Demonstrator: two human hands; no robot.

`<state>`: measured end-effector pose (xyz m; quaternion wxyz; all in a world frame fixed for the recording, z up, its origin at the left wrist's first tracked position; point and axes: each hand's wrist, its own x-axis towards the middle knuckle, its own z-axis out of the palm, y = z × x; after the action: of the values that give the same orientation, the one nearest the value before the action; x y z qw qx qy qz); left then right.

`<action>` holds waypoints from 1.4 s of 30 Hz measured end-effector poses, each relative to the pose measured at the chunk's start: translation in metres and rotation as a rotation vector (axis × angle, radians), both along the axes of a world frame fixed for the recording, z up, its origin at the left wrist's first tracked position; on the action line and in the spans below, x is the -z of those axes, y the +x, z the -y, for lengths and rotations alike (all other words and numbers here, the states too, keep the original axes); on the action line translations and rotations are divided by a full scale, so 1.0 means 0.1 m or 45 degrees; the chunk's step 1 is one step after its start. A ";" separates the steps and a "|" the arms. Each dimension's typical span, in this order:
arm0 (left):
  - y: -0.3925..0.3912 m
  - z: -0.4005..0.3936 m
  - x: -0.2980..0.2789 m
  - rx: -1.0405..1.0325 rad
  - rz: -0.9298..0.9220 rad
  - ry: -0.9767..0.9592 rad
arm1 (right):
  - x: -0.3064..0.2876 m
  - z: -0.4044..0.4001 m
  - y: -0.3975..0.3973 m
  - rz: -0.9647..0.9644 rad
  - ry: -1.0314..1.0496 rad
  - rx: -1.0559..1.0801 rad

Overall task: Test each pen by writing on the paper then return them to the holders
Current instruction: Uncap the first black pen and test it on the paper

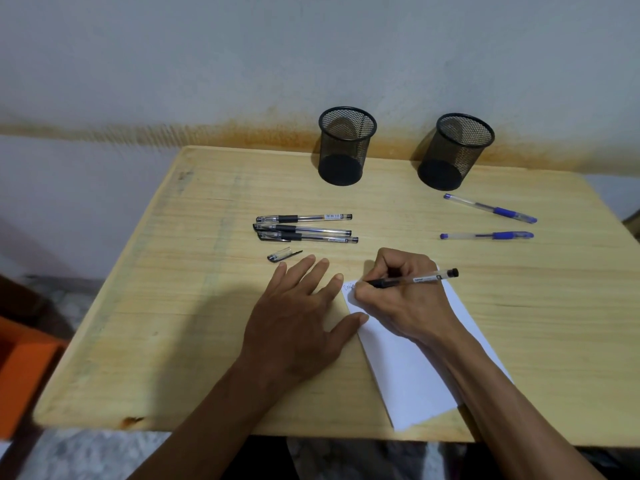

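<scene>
My right hand [398, 292] grips an uncapped black pen [422, 278] with its tip on the top left corner of the white paper [412, 368], where faint marks show. My left hand [298, 317] lies flat and open, fingers spread, its thumb touching the paper's left edge. The pen's clear cap [282, 254] rests just beyond my left fingers. Three capped black pens [304, 228] lie side by side in mid-table. Two blue pens [491, 209] [486, 235] lie at the right. Two black mesh holders [346, 145] [457, 150] stand at the back; no pens show inside them.
The wooden table [173, 306] stands against a pale wall with a rust-coloured stain. An orange object [20, 368] sits on the floor at the left.
</scene>
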<state>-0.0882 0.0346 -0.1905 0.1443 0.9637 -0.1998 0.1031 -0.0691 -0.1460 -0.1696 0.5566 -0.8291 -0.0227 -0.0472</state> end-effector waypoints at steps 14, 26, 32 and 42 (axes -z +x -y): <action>0.00 0.00 0.00 -0.010 -0.016 -0.011 | -0.01 0.02 -0.01 0.024 -0.008 0.024; 0.01 0.01 0.01 -0.010 0.001 -0.018 | -0.06 0.02 -0.01 -0.016 0.028 0.018; 0.01 0.00 0.04 -0.008 0.045 -0.041 | -0.05 0.02 -0.02 -0.028 0.060 0.025; 0.01 0.01 0.05 -0.010 0.194 -0.147 | -0.16 0.07 0.02 -0.206 0.723 0.093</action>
<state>-0.0872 0.0336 -0.1952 0.1837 0.9439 -0.2002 0.1878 -0.0675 -0.1535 -0.1535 0.7642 -0.6416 0.0655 -0.0054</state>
